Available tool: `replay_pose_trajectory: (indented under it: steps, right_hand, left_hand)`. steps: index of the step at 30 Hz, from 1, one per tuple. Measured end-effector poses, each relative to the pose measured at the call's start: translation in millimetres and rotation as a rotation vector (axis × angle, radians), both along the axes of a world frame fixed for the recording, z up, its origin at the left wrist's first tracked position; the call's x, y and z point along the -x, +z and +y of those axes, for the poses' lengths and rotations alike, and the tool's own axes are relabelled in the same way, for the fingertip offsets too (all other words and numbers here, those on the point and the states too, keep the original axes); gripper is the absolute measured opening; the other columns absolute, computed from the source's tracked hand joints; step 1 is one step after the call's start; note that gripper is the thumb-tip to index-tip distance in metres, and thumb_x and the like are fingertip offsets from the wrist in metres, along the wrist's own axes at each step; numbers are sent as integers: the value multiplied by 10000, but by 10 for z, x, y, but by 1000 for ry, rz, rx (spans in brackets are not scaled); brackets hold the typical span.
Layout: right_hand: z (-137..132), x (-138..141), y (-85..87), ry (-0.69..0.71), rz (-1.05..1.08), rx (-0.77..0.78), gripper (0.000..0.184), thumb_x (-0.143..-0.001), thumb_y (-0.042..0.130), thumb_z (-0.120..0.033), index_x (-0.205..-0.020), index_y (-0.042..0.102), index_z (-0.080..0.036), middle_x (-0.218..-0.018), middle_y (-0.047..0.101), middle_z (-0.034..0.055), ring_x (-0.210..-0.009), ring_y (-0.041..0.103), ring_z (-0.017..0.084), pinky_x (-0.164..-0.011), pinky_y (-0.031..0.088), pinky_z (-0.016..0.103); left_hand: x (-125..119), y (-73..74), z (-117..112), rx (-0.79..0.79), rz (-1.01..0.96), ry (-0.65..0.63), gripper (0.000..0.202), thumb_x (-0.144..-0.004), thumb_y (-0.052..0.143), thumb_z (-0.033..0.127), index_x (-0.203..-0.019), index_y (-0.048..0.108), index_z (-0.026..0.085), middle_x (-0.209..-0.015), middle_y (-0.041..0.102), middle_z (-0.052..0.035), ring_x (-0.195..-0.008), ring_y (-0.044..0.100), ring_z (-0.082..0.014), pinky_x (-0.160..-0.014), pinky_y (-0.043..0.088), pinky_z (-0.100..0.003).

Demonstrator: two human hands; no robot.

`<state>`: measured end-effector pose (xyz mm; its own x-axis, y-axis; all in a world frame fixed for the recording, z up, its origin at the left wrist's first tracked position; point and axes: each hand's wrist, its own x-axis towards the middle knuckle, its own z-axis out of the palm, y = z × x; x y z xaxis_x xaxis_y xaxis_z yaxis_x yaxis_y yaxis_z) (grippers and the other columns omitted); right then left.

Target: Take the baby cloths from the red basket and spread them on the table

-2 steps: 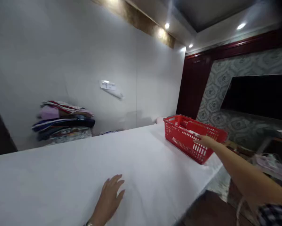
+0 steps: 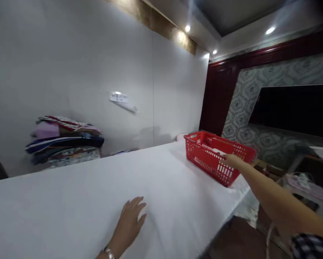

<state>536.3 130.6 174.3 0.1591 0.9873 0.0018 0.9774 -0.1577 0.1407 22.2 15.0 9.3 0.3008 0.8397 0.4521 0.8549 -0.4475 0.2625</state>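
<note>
Slightly leftward, everything has shifted in frame as the head turns. Right hand [image 2: 232,160] grips the near rim of the red basket [image 2: 204,154], right of centre, long axis running toward upper left. Left hand [image 2: 130,219] lies spread flat on the white table [image 2: 69,201], well apart from it.

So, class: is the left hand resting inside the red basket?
No, the left hand lies flat on the white table, while the right hand is at the basket.
</note>
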Motion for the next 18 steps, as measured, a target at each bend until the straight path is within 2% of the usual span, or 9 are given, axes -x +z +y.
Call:
replay_pose_trajectory:
  steps: [2,5,9,11,13,16,18]
  right_hand:
    - [-49,21,-29,22,-15,-13,347,-852,456,-291,-1118,612,-132,-1057,657,158,-960,622,250,-771,435,300]
    - [-234,139,-170,69,-54,-34,299,-871,392,-233,-1052,610,-137,-967,670,164,-887,640,264,-715,440,321]
    - [-629,440,-438,129,-76,-51,275,-890,327,-171,-1021,567,-137,-814,670,147,-781,654,252,-652,434,307]
    - [-795,563,-540,137,-50,-36,263,-898,324,-172,-1017,558,-144,-802,668,136,-780,653,237,-670,432,299]
    - [-883,610,-592,134,0,-20,263,-896,357,-208,-1054,559,-152,-850,673,136,-807,649,234,-698,434,302]
    - [-808,515,-547,212,191,44,314,-852,471,-343,-1096,590,-186,-938,682,103,-850,634,227,-738,439,295]
    - [-617,357,-420,236,336,73,328,-834,487,-402,-1041,635,-195,-926,690,70,-837,624,209,-742,441,276]
  left_hand:
    - [-279,118,158,3,-11,-71,268,-817,497,253,-1053,622,254,-1249,573,-58,-1184,499,-243,-1032,341,-536]
    - [-837,362,408,12,-44,-184,358,-806,495,219,-1158,560,230,-1295,532,-76,-1219,459,-234,-1040,349,-496]
    - [-1706,710,723,15,-86,-364,582,-766,532,193,-1332,393,202,-1430,373,-89,-1325,308,-228,-1090,292,-451]
    - [-2096,811,859,26,-81,-445,686,-739,569,203,-1380,323,196,-1482,274,-84,-1365,213,-244,-1107,262,-437]
    - [-2403,838,970,58,-58,-507,710,-728,585,210,-1384,316,195,-1494,239,-78,-1378,162,-261,-1098,278,-423]
    - [-2666,784,1067,86,-41,-512,561,-744,569,200,-1287,429,212,-1376,411,-71,-1339,242,-253,-1060,327,-410]
    - [-2720,730,1081,61,-62,-489,453,-757,560,200,-1203,486,220,-1268,492,-60,-1291,308,-241,-1052,328,-408]
